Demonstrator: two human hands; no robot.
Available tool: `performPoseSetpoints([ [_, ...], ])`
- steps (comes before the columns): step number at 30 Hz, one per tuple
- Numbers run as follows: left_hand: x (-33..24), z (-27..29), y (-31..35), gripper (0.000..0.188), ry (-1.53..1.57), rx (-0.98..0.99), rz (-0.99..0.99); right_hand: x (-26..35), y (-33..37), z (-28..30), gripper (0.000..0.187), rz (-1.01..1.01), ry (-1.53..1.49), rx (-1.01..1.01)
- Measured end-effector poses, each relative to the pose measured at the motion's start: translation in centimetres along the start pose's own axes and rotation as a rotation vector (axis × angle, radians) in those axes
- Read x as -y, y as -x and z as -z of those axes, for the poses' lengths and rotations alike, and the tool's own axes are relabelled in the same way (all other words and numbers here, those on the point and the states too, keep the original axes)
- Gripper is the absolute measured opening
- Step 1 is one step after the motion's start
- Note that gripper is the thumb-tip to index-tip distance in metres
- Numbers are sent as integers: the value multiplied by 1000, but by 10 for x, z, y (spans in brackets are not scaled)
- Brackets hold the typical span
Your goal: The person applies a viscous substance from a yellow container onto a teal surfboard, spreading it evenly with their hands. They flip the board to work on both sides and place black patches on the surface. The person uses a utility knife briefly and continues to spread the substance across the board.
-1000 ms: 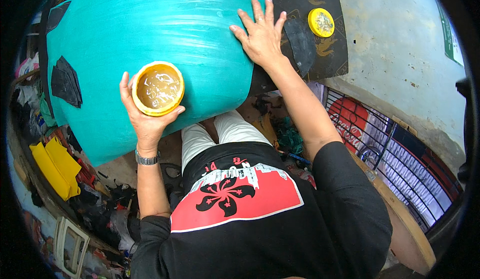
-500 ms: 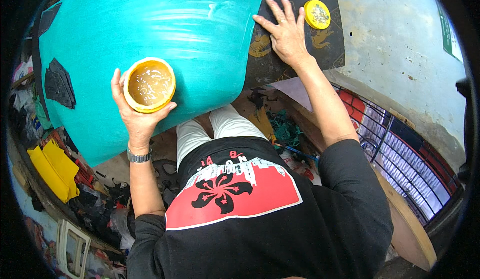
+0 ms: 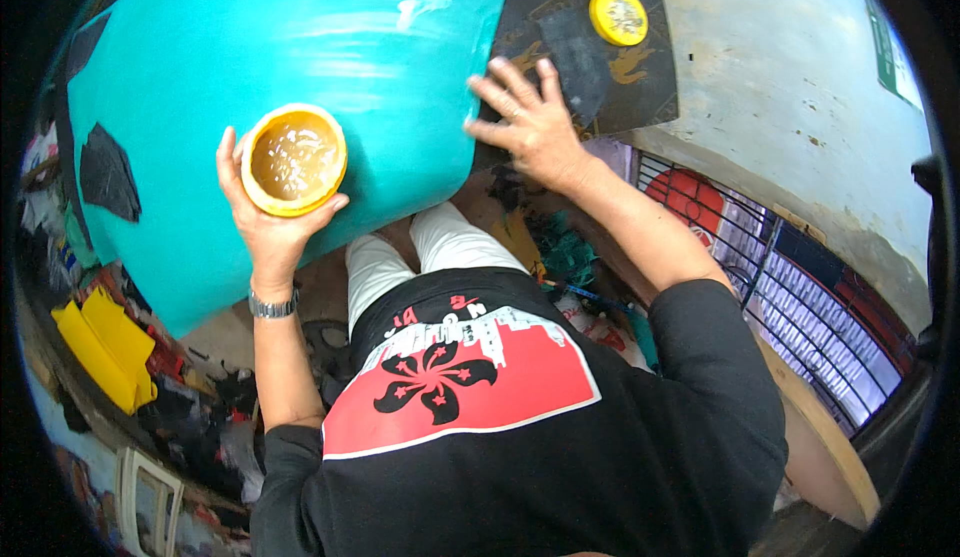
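My left hand point(image 3: 270, 227) is wrapped round a yellow open-topped jar point(image 3: 336, 179) with a thick amber, glossy paste point(image 3: 292, 160) inside, held over a teal sheet point(image 3: 400, 87). The sheet covers much of the dark work surface, and a whitish wet smear point(image 3: 420, 7) shines near its far edge. My right hand point(image 3: 535, 132), slightly blurred, has its fingers spread at the sheet's right edge; whether the fingertips touch it I cannot tell. A yellow round lid point(image 3: 618, 17), whitish and speckled in its middle, lies on the dark board point(image 3: 640, 82) beyond that hand.
Dark scrap pieces point(image 3: 110, 175) lie on the sheet's left part. Yellow folded sheets point(image 3: 105, 347) and jumbled scraps fill the lower left, near a white plastic frame point(image 3: 148, 502). A pale wall point(image 3: 780, 77) and a barred window point(image 3: 790, 297) stand at right.
My right hand has moved back toward me and left, off the dark board, baring a dull grey patch there. My left hand still holds the jar. The whole view has shifted slightly.
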State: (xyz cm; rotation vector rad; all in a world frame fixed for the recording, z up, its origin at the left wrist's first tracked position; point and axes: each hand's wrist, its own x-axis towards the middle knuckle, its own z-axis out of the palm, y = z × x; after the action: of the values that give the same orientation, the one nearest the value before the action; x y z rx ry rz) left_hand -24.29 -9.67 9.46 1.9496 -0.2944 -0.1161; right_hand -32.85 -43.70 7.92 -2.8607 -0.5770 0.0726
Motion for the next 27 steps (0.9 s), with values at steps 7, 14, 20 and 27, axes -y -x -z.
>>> performPoseSetpoints([
  [7,-16,-4,-7,128,4,4,-57,-119,-4,40,90,-678,-48,-523],
  [14,-23,3,-18,123,-84,-33,-98,-169,-4,21,110,-1000,1,-265],
  [20,-32,4,-15,123,-170,-8,-109,-175,-4,11,113,-1005,-121,-439],
  [27,-29,-1,-9,125,-115,-16,-88,-179,-2,5,117,-952,-119,-543],
])
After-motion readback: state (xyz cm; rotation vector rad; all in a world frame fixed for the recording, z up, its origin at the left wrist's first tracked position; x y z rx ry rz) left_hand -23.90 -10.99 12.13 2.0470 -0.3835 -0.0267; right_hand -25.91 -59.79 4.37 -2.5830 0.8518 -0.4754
